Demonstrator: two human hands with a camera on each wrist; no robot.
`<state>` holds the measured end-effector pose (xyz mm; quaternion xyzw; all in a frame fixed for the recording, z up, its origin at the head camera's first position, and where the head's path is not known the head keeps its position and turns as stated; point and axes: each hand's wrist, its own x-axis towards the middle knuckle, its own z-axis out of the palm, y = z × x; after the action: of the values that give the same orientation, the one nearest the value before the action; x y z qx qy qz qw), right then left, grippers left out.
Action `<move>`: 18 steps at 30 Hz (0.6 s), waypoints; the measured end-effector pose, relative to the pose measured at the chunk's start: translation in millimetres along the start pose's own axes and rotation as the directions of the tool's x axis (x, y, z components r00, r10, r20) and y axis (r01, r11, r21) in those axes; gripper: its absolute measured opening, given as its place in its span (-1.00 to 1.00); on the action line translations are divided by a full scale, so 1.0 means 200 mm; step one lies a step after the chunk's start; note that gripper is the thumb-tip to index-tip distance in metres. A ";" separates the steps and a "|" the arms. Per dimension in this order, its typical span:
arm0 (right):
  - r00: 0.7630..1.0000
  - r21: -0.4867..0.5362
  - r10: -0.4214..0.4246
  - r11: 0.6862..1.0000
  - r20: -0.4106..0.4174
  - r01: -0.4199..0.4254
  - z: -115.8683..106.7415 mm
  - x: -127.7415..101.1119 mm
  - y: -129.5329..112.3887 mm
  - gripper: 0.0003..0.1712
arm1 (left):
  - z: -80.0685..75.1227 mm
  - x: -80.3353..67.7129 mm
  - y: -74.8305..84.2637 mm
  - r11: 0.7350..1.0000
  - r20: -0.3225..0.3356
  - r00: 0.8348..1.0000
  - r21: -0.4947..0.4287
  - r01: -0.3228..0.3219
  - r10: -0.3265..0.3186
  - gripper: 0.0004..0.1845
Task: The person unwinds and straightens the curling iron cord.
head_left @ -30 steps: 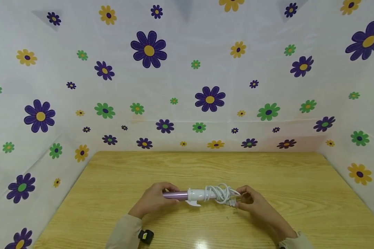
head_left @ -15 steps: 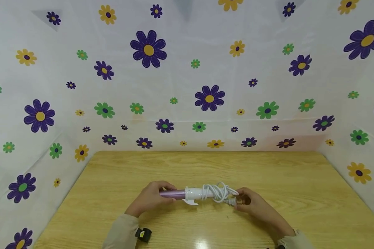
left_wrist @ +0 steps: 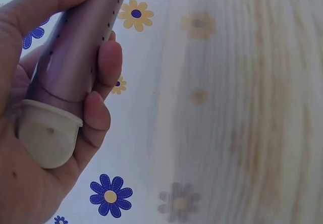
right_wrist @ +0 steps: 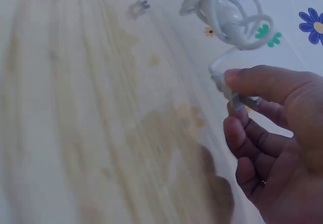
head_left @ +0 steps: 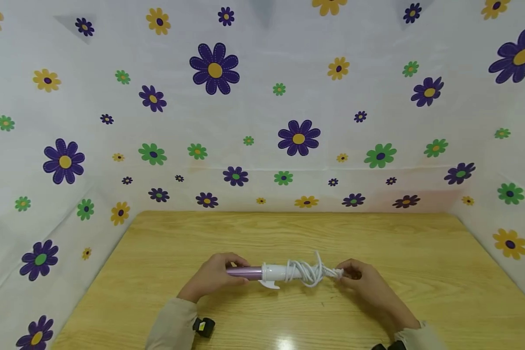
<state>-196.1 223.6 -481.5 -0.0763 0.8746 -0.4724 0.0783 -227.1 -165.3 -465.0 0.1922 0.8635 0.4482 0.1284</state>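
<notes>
A curling iron with a purple barrel and white handle is held level over the wooden table. My left hand grips its barrel; in the left wrist view the fingers wrap round the purple barrel, and a pale end cap lies against the palm. White cord is wound in loose loops about the handle. At the cord's end, my right hand pinches the white plug between thumb and fingertips. A metal prong shows between those fingers in the right wrist view.
The wood-grain table lies beneath both hands. A white sheet printed with purple, yellow and green flowers rises at the back and both sides. A black band sits at the left sleeve.
My right hand has shifted its hold at the plug and drawn the cord's end out straighter to the right. One cord loop now sticks up. The left hand keeps its grip on the barrel.
</notes>
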 end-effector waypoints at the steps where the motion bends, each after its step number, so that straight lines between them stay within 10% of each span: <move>1: 1.000 0.022 0.011 1.000 -0.013 -0.011 -0.02 0.00 0.00 -0.66 | 0.00 0.00 0.00 1.000 -0.001 1.000 0.007 -0.001 0.001 -0.63; 18: 0.998 0.192 0.056 0.980 -0.018 -0.052 -0.40 -0.16 0.14 -0.67 | -0.08 -0.01 -0.02 0.998 -0.072 0.995 0.021 0.064 -0.062 -0.60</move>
<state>-184.2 310.9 -460.3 -0.0392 0.8278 -0.5527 0.0878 -231.8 -180.6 -459.0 0.1502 0.8784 0.4404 0.1092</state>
